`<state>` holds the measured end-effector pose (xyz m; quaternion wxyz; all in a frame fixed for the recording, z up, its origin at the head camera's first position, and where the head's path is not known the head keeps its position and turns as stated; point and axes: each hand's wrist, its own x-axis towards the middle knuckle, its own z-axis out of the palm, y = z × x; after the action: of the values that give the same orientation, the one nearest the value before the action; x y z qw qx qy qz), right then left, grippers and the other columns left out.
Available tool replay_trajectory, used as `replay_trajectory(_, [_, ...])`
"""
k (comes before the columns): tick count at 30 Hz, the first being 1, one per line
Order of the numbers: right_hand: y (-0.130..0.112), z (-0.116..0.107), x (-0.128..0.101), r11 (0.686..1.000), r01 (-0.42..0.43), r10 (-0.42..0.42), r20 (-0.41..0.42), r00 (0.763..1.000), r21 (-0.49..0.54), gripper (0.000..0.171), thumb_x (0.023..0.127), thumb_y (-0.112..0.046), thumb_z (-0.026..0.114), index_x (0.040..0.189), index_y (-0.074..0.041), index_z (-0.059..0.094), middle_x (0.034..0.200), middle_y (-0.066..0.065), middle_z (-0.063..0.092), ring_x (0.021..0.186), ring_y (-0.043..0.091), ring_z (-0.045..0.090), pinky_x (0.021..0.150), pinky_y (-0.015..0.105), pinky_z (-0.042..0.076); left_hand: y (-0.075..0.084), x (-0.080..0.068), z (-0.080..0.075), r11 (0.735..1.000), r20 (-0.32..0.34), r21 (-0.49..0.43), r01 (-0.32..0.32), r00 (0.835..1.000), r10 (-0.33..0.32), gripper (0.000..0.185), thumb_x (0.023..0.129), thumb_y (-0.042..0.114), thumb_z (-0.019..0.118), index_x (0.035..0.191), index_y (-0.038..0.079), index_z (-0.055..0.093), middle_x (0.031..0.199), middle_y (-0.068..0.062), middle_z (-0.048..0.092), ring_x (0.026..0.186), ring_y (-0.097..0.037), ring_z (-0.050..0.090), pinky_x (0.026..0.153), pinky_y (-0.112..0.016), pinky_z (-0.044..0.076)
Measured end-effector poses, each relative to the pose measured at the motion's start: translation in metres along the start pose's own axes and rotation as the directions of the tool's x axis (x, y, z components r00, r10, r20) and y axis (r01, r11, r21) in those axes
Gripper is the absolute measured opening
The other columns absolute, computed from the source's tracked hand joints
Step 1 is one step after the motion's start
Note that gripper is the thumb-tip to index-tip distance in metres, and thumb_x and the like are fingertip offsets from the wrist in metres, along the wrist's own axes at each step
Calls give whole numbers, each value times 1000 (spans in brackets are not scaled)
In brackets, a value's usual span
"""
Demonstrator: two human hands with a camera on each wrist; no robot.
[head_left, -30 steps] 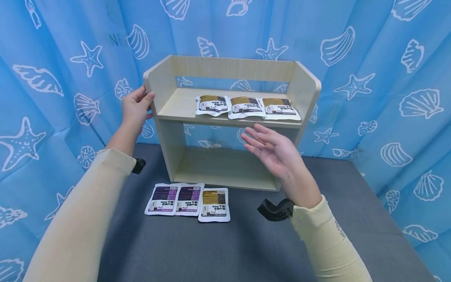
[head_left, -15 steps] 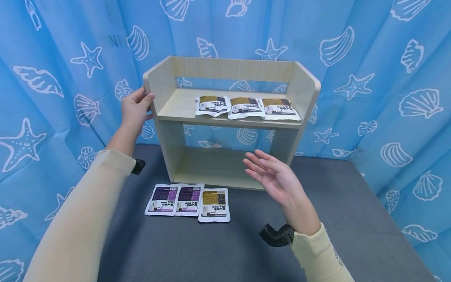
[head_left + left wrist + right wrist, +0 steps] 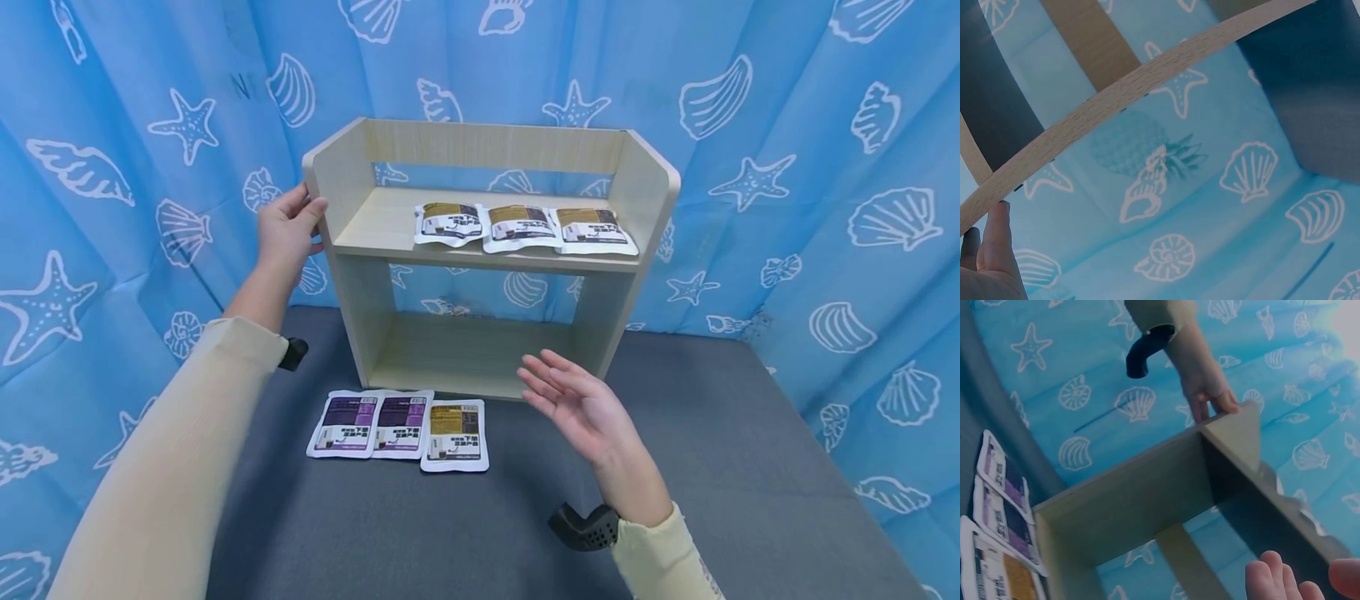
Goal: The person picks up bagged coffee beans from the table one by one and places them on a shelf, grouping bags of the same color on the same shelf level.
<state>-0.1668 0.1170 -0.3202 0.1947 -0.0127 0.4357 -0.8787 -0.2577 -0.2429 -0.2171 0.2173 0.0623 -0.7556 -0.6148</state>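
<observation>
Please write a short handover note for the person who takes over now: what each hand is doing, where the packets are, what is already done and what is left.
Left hand: grips the front edge of the left side panel of the wooden shelf.
Right hand: open, holds nothing, in the air in front of the shelf's lower compartment.
Done: three yellow-labelled packets lie in a row on the upper board.
Left, as it seems: on the grey table, in front of the shelf, lie two purple packets and one yellow packet, side by side. The yellow one is nearest to the right hand. The lower compartment holds no packet.
</observation>
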Motion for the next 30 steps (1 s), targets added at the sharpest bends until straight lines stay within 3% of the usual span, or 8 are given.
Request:
replay_trajectory(7, [11,-6,-1,1000,-20,21,-33,999,13,53,105,-3,31,154,-3,13,157,18,23,140,29,31,112,39,31,1,0,-1,1000,0,-10,9,1000,-9,52,94,40,57,145,31,46,145,-1,49,125,-22,54,101,-42,45])
replay_trajectory(18, [24,-18,0,999,-35,35,-69,997,2,51,105,-4,33,153,-1,15,155,19,26,121,21,54,109,39,35,1,-1,1,1000,-4,-2,6,1000,-6,52,94,41,57,145,30,46,145,-1,49,125,-22,54,101,-42,45])
replay_trajectory(22, [31,-22,0,998,-58,57,-88,995,-8,52,105,-4,33,153,-1,15,155,20,26,131,26,45,108,39,37,1,0,1,1000,-3,-5,4,1000,-4,50,95,39,56,144,29,48,144,-3,50,125,-23,54,101,-43,45])
replay_trajectory(26, [37,-25,-1,997,-77,77,-60,995,7,55,105,-4,32,154,0,9,157,21,19,142,33,27,112,42,29,1,0,0,1000,-4,-4,0,1000,0,50,97,38,55,144,27,48,143,-6,51,125,-24,54,100,-46,45])
replay_trajectory(30, [44,-29,-1,996,-89,89,-38,995,11,56,104,-2,30,154,1,5,158,23,15,144,36,21,114,45,24,2,0,0,1000,-3,-4,3,1000,-3,50,96,38,55,144,28,47,144,-5,50,126,-24,53,101,-46,44])
